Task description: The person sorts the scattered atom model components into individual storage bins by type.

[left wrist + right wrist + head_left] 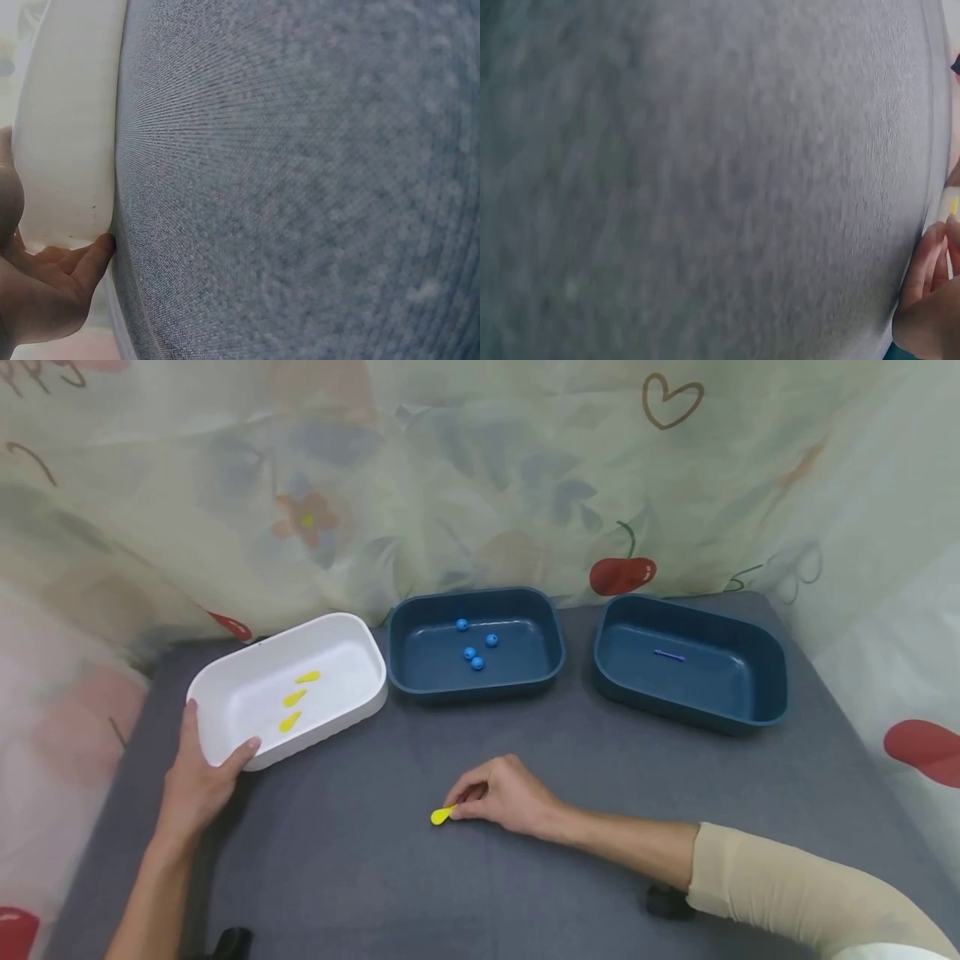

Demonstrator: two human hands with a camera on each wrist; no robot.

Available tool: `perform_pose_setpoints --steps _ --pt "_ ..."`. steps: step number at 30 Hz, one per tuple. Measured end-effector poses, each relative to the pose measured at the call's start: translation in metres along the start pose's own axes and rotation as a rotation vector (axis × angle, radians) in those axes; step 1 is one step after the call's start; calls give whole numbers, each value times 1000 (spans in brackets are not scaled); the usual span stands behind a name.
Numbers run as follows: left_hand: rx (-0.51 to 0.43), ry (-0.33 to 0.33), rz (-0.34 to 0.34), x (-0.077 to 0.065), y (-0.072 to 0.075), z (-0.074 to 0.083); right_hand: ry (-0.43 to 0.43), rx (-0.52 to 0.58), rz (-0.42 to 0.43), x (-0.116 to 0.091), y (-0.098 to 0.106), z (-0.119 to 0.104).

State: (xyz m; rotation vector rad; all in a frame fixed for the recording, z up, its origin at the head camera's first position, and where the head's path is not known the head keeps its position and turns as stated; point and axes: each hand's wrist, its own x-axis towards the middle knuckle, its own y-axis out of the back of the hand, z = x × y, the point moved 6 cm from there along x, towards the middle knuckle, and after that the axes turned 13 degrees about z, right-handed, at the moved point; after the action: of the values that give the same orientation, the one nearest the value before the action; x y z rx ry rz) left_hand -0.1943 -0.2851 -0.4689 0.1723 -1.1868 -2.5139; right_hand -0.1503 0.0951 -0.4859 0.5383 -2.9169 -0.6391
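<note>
At the left of the head view, my left hand (198, 781) grips the near-left corner of a white tray (360, 714), thumb over the rim. In the left wrist view, fingers of that hand (56, 281) lie against the tray's outer wall (71, 142). Several flat yellow teardrop-shaped pieces (291, 721) lie inside the tray. Near the middle of the table, my right hand (510, 797) pinches another yellow teardrop-shaped piece (440, 816) by its narrow end, between thumb and fingers. The right wrist view catches this hand (930, 300) only at its edge.
A dark blue tray (480, 687) holding several blue beads (491, 641) stands at the back middle. Another dark blue tray (690, 714) to its right contains a small purple-blue stick (670, 655). Grey cloth (360, 860) covers the table; a patterned curtain (480, 485) hangs behind.
</note>
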Motion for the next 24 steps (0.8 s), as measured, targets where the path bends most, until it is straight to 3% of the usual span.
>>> perform_pose_setpoints --steps 10,18,24 --pt "-3 17 -17 1 -3 0 5 4 -2 8 4 -3" --pt "4 23 -8 3 -5 4 120 15 11 19 7 -24" --pt "9 20 2 1 -2 2 202 86 39 34 7 -42"
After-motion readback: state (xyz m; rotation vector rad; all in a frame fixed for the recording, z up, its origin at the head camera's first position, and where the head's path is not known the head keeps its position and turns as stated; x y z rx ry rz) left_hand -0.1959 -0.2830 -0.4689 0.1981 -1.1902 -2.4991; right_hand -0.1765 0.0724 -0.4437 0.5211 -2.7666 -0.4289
